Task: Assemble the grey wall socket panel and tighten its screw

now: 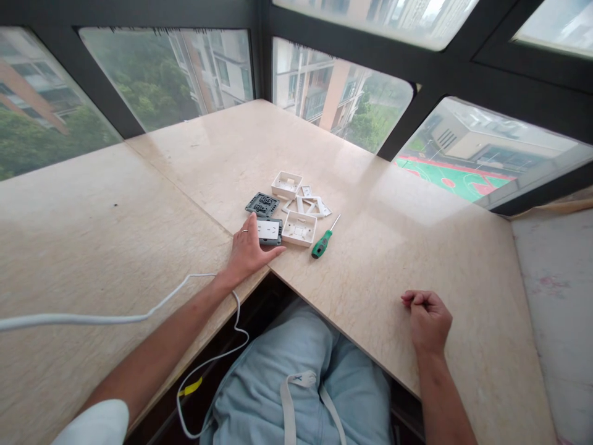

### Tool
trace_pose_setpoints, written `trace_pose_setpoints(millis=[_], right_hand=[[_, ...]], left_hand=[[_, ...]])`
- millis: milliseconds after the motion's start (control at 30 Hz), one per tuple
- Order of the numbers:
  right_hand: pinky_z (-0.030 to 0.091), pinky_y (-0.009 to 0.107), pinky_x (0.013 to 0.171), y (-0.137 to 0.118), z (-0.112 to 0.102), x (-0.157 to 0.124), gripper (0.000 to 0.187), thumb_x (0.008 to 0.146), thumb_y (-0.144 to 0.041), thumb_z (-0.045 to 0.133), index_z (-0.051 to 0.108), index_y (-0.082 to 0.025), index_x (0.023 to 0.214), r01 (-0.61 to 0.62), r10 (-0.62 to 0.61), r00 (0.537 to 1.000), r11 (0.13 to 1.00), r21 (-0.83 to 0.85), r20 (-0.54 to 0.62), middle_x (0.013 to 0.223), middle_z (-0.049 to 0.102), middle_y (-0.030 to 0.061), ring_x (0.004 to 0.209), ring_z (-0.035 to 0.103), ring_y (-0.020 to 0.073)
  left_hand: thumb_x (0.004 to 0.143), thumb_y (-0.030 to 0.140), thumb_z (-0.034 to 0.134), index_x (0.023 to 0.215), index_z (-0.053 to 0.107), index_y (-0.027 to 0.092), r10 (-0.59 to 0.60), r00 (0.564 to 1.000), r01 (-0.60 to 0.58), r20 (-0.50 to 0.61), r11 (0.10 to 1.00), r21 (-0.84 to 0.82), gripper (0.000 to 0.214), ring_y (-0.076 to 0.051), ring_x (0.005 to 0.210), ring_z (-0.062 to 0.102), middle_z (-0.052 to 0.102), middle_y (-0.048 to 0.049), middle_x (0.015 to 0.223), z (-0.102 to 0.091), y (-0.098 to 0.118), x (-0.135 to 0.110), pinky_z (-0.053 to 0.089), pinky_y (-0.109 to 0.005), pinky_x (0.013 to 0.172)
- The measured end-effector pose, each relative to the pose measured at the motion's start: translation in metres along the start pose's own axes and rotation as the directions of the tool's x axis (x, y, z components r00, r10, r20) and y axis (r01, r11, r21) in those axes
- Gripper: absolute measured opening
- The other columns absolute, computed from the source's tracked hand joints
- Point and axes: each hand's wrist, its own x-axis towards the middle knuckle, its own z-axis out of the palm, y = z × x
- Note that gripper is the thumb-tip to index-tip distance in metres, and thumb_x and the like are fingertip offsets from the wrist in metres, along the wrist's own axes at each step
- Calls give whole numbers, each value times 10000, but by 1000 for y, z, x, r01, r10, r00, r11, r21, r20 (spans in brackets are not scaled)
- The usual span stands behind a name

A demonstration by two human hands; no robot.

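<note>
My left hand (249, 249) reaches over a wall socket (269, 230) with a white face and dark grey frame. Its index finger and thumb are spread around the near left corner, and they seem to touch it. A second dark grey socket (262, 204) lies just behind, back side up. To the right are two white mounting boxes (299, 228), open side up, and white cover frames (308, 206) in a loose pile. A green-handled screwdriver (323, 244) lies beside them, tip pointing away. My right hand (428, 318) rests closed on the tabletop, its inside hidden.
The stone-look tabletop (370, 247) has a seam on the left and a front edge above my lap. A white cable (139, 318) crosses the left side and hangs below the edge. Dark-framed windows border the back; a pale wall (551, 296) stands right.
</note>
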Motion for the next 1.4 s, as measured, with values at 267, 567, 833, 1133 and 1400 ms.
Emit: trace_pose_setpoints(millis=[267,567,833,1133,1400], right_hand=[[484,317,656,-4,0,-1,27,630,-209,567,547,-219,613,-7,7,1000,1000,-12,1,690,680,10,654,600,168],[492,338,684,-4,-1,-1,21,636,-226,578,561,-224,623,-15,15,1000,999,-40,4,707,690,18,680,608,185],[505,354,721,-4,-2,-1,9,621,-217,565,566,-224,627,-26,27,999,998,-52,19,725,692,16,708,621,194],[503,375,746,1,-1,1,41,601,-240,558,589,-223,624,-29,30,999,999,-23,35,730,693,20,755,638,214],[492,365,742,-2,0,1,69,586,-248,549,605,-225,620,-27,29,999,999,-42,44,727,691,25,746,625,217]], left_hand=[[711,545,839,1552,220,90,-63,998,62,-26,997,-36,1139,-427,1344,527,485,-300,1478,-2,5,5,446,-556,1086],[649,502,890,1547,238,146,-87,994,75,-73,984,-160,1165,-394,1394,477,472,-252,1496,-6,-4,7,430,-551,1118],[660,507,874,1516,306,128,-126,991,120,-47,985,-124,1094,-409,1381,486,499,-250,1482,-9,-2,10,399,-570,1144],[713,369,807,1515,317,101,3,999,-1,-32,998,70,978,-431,1463,374,422,-276,1546,-5,-5,7,337,-588,1188],[788,389,795,1380,580,174,131,991,-134,37,984,118,666,-447,1522,240,405,-219,1581,-28,28,8,320,-621,1177]])
